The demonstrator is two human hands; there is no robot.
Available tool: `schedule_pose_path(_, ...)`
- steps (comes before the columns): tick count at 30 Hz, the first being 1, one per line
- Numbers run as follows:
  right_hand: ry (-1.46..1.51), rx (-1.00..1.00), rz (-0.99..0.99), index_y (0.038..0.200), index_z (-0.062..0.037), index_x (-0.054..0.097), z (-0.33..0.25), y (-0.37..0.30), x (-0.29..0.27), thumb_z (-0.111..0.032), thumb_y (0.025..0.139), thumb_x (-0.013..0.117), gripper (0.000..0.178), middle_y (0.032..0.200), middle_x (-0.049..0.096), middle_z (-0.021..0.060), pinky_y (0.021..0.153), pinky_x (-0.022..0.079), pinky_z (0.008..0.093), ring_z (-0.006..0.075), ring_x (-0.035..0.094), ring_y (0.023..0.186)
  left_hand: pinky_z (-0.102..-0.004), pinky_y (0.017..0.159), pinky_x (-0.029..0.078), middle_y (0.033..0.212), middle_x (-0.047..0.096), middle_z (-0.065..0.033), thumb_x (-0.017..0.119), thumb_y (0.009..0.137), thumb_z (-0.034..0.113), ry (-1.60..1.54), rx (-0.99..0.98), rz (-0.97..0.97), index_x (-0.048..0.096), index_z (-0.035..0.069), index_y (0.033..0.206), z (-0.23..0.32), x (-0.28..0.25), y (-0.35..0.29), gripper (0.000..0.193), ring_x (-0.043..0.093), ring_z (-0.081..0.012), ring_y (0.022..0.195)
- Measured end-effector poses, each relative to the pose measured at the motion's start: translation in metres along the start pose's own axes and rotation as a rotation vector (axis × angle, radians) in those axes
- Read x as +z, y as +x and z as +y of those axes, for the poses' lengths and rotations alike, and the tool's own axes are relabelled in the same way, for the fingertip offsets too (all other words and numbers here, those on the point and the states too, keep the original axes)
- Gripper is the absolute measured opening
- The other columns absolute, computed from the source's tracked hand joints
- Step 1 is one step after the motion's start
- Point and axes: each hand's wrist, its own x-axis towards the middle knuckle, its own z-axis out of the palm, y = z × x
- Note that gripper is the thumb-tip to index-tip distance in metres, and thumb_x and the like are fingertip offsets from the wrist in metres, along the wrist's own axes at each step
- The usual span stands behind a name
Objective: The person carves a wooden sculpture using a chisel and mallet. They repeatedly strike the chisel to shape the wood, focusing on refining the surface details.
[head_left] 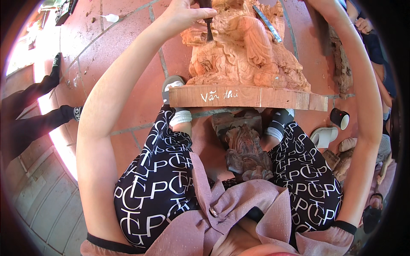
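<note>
A reddish wooden carving [239, 47] with folds and rough parts rises from a thick flat plank base [256, 97] in front of my knees. My left hand [185, 15], at the carving's upper left, is closed round the dark handle of a chisel [209, 25]. Its blade points down at the wood. A narrow bluish metal blade [267, 24] lies slantwise on the carving's upper right. My right hand [322, 6] reaches the top edge right of the carving, its fingers cut off. Beneath that hand shows a dark brown wooden piece [318, 32]; whether I grip it is unclear.
Between my feet lies a dark carved wooden figure [247, 149]. To the right are a dark cup [339, 118], a slipper [323, 136] and a rough wood piece [341, 68]. A small white bottle [112, 18] lies far left. Other people's legs [38, 115] and arms show at both sides.
</note>
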Motion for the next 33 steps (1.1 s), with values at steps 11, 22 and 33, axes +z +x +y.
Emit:
schedule_pose_path(11,-0.414,0.333,-0.417,0.146,-0.0141,0.038,-0.056,-0.007,0.0,0.009,0.07,0.046,0.08,0.112,0.061,0.0179,0.051,0.054,0.0336,0.0235,0.064,0.068,-0.0298,0.076,0.054,0.097,0.062,-0.0044,0.071,0.082,0.006,0.102,0.071,0.044,0.055,0.003,0.117,-0.011,-0.002,0.009,0.039,0.062,-0.014,0.085)
schedule_pose_path(22,-0.373,-0.216,-0.252,0.142,-0.0122,0.044,-0.049,-0.032,0.006,0.011,0.072,0.049,0.074,0.111,0.065,0.0168,0.084,0.05,0.0356,0.0254,0.064,0.098,-0.0313,0.075,0.057,0.094,0.061,-0.0039,0.069,0.084,0.003,-0.069,-0.003,0.13,0.054,0.007,0.107,-0.006,-0.015,-0.012,0.028,0.064,-0.0154,0.086)
schedule_pose_path(33,-0.319,-0.156,-0.077,0.138,-0.0048,0.046,-0.062,-0.034,0.005,0.005,0.074,0.067,0.068,0.103,0.061,0.0108,0.089,0.046,0.0313,0.0202,0.059,0.098,-0.0335,0.075,0.059,0.095,0.061,-0.0033,0.073,0.081,0.004,-0.208,0.03,0.078,0.052,0.009,0.108,-0.012,-0.013,-0.021,0.035,0.065,-0.0158,0.087)
